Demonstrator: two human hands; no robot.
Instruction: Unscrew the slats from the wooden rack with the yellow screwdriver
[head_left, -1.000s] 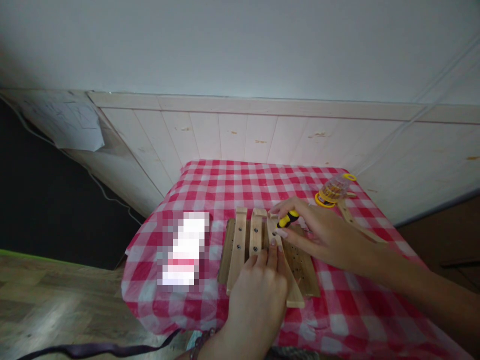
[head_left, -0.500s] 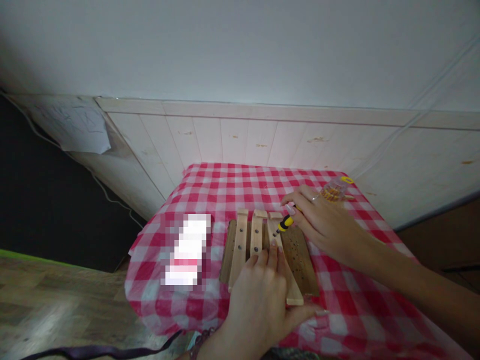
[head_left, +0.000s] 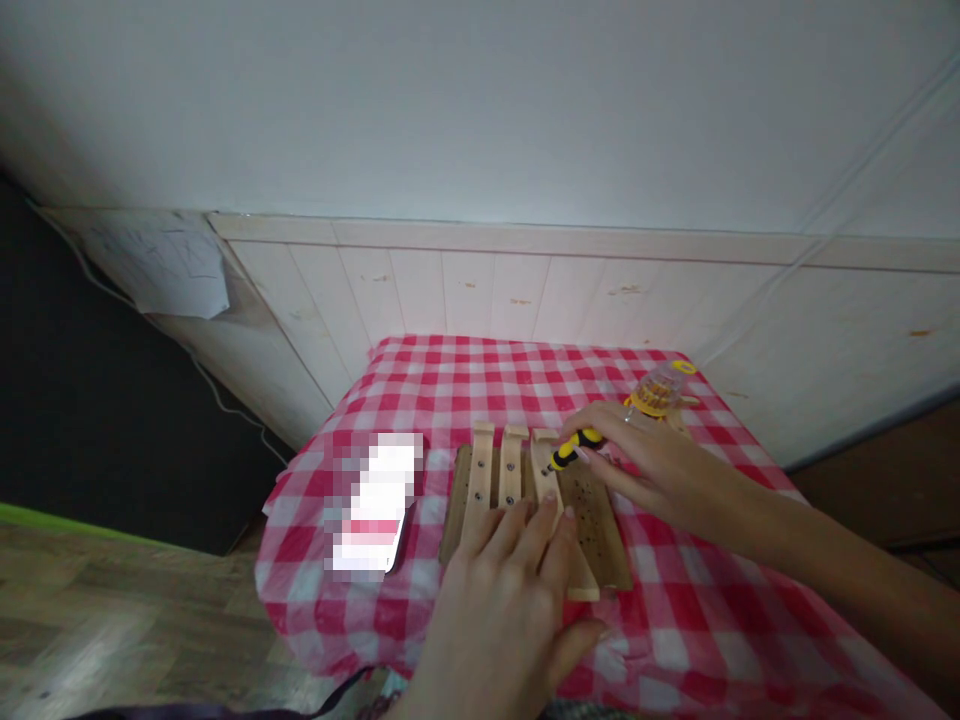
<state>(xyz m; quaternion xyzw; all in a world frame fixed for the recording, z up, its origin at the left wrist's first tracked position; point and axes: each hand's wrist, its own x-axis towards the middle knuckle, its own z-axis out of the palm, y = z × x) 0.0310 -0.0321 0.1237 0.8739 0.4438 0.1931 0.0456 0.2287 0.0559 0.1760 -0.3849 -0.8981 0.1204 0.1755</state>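
Note:
My right hand [head_left: 634, 455] grips a yellow-and-black screwdriver [head_left: 576, 446], tilted, its tip at a dark screw [head_left: 547, 471] in the rightmost pale wooden piece [head_left: 581, 575]. Fingers apart, my left hand [head_left: 502, 590] lies flat over the wooden pieces, its fingertips on the rightmost one. Two more pale wooden pieces stand alongside, the left piece [head_left: 484, 440] and the middle piece [head_left: 513, 445], each showing two dark screws. All three lie across a darker wooden board [head_left: 600, 530] dotted with small holes. My left hand hides their lower parts.
A red-and-white checked tablecloth [head_left: 442, 385] covers the table. At the back right stands a clear container [head_left: 658, 388] with a yellow rim and small brass-coloured items inside. A blurred-out phone [head_left: 379, 500] lies on the left. A panelled wall [head_left: 465, 295] rises behind.
My right hand has closed more around the screwdriver, which leans lower. My left hand has shifted slightly left and toward me, its fingers more spread. The view has tilted a little.

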